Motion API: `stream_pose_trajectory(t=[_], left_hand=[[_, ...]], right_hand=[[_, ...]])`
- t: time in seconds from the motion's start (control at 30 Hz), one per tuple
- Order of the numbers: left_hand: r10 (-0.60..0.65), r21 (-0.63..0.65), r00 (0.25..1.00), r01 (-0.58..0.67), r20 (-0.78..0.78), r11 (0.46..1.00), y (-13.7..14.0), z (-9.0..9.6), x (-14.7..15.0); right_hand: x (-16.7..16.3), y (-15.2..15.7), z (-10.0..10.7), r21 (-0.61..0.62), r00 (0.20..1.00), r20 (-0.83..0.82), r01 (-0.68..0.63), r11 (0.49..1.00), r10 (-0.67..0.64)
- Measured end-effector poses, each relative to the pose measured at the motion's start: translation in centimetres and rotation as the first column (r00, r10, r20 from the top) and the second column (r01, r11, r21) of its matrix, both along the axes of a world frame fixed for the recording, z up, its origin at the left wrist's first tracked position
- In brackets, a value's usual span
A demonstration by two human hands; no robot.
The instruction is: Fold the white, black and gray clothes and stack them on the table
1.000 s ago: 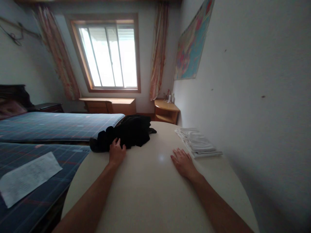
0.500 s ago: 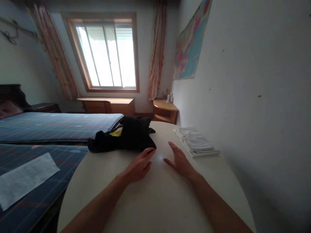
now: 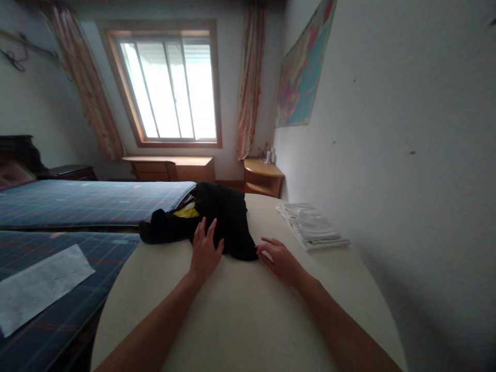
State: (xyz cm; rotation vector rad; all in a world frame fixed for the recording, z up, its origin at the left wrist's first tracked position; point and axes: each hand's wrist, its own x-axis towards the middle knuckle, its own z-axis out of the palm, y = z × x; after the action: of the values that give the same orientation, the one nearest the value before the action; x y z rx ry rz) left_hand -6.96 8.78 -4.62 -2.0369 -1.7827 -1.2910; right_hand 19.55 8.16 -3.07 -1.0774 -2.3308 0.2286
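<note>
A black garment [image 3: 228,222] lies crumpled on the white round table [image 3: 248,320], with a yellow patch [image 3: 187,210] showing at its left part. My right hand [image 3: 281,261] pinches the garment's near right corner between thumb and fingertips. Over the garment's near edge, my left hand [image 3: 206,250] is open with its fingers spread; whether it touches the cloth I cannot tell. A folded stack of white cloth [image 3: 312,227] sits to the right, apart from both hands.
Two beds with blue plaid mattresses [image 3: 96,201] stand at the left, a sheet of paper [image 3: 46,289] on the nearer one. A wall [image 3: 406,206] runs along the right. Wooden furniture [image 3: 194,168] stands beneath the window [image 3: 170,88].
My right hand has closed on the garment's corner, and that corner lies nearer and further right. My left hand has let go of the cloth edge, moved left and spread its fingers.
</note>
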Motion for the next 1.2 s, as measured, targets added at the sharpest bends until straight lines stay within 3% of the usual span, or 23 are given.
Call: stream_pose_trajectory(t=[0.07, 0.13, 0.23, 0.37, 0.43, 0.5, 0.6, 0.67, 0.73, 0.8, 0.9, 0.97, 1.1, 1.2], left_hand=[[0.142, -0.111, 0.989, -0.137, 0.044, 0.984, 1.0, -1.0, -1.1], [0.153, -0.211, 0.985, -0.132, 0.085, 0.968, 1.9, -1.6, -2.2], [0.050, -0.223, 0.980, -0.006, 0.192, 0.975, 2.5, -1.5, -2.8], [-0.236, -0.098, 0.944, 0.264, 0.229, 0.960, 1.1, 0.0, -0.8], [-0.380, -0.055, 0.910, 0.394, 0.167, 0.918, -0.5, 0.8, 1.0], [-0.518, -0.060, 0.852, 0.522, 0.071, 0.851, -2.4, 1.5, 2.7], [-0.722, -0.167, 0.682, 0.703, -0.119, 0.691, -4.8, 2.3, 4.5], [-0.772, -0.210, 0.605, 0.743, -0.195, 0.635, -5.6, 2.7, 5.0], [-0.747, -0.164, 0.632, 0.731, -0.204, 0.663, -5.7, 3.1, 4.8], [-0.661, -0.068, 0.735, 0.659, -0.151, 0.749, -5.2, 3.2, 4.1], [-0.458, 0.011, 0.887, 0.459, -0.054, 0.888, -3.7, 2.8, 2.5], [-0.335, -0.016, 0.942, 0.335, -0.030, 0.942, -2.5, 1.9, 1.5], [-0.215, -0.150, 0.977, 0.211, -0.009, 0.966, -0.7, -0.3, 0.4], [-0.276, -0.267, 0.961, 0.265, -0.002, 0.926, -0.5, -1.0, 0.6]], right_hand=[[0.1, 0.1, 0.0, -0.026, 1.000, -0.010, 0.018, 1.000, -0.018], [0.0, 0.0, 0.0, -0.053, 1.000, -0.023, 0.020, 0.998, -0.021], [-0.2, -0.5, 0.3, -0.087, 0.998, -0.055, -0.034, 0.996, 0.029], [-0.7, -1.2, 0.7, -0.147, 0.994, -0.035, -0.105, 0.983, 0.101], [-0.9, -1.4, 0.6, -0.129, 0.995, -0.022, -0.099, 0.987, 0.097], [-0.9, -1.3, 0.4, -0.036, 0.997, -0.034, -0.068, 0.997, 0.067], [-0.8, -1.1, -0.1, 0.085, 0.998, -0.057, -0.020, 0.996, 0.025], [-0.6, -0.9, -0.2, 0.055, 0.999, -0.036, -0.028, 0.998, 0.030], [-0.3, -0.8, 0.0, -0.020, 0.998, -0.015, -0.066, 0.998, 0.065], [0.1, -0.7, 0.6, -0.075, 0.996, -0.043, -0.084, 0.994, 0.081], [1.0, -1.1, 1.7, -0.165, 0.986, -0.166, -0.051, 0.985, 0.023], [1.7, -1.5, 2.4, -0.199, 0.957, -0.286, -0.018, 0.980, -0.041], [2.9, -2.1, 3.2, -0.143, 0.842, -0.530, 0.027, 0.989, -0.100], [3.5, -1.9, 3.2, -0.174, 0.808, -0.563, 0.090, 0.981, -0.174]])
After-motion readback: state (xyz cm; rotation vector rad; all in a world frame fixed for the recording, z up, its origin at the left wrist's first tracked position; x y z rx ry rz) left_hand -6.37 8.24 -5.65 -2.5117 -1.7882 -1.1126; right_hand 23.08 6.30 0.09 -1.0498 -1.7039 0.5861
